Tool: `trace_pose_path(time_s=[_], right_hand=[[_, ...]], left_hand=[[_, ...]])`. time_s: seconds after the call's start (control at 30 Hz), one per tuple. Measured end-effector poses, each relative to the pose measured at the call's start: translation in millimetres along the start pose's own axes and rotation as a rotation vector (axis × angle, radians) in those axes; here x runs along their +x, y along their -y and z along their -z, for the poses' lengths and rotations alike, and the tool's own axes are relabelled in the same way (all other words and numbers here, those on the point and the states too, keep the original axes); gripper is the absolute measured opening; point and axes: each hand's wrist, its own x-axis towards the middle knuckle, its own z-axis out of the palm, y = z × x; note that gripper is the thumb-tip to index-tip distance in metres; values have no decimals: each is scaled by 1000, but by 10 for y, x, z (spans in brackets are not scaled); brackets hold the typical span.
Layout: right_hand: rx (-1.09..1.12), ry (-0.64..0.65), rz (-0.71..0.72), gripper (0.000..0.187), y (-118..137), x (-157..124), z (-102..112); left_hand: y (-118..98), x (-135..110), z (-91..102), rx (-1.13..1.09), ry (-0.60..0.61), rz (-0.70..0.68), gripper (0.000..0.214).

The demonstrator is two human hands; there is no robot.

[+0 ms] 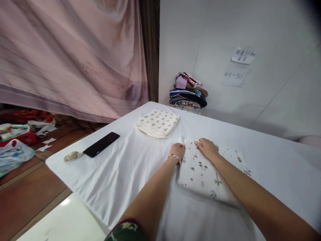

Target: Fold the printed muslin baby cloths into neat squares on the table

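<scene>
A folded white cloth with small grey leaf prints (200, 177) lies on the white-covered table (117, 174) in front of me. My left hand (177, 149), with a silver bracelet on the wrist, grips the cloth's far left corner with curled fingers. My right hand (207, 148) lies flat on top of the cloth near its far edge, fingers stretched out. A second folded cream cloth with grey prints (158, 122) sits farther back on the table, apart from both hands.
A black phone (101, 144) and a small beige scrap (71, 156) lie near the table's left edge. A stack of folded coloured clothes (188, 93) stands against the white wall at the back. A pink curtain (70, 57) hangs left; bags (15, 140) lie on the floor.
</scene>
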Motion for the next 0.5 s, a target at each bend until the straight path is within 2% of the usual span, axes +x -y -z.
trace_pose_path(time_s=[0.3,0.5], right_hand=[[-18,17,-1,41,-8,-6,-11],[-49,19,18,41,-4,6,-54]], left_hand=[[-47,-20,-37,10,-102,-82,21],[8,16,-32,-24,-77,-75,23]])
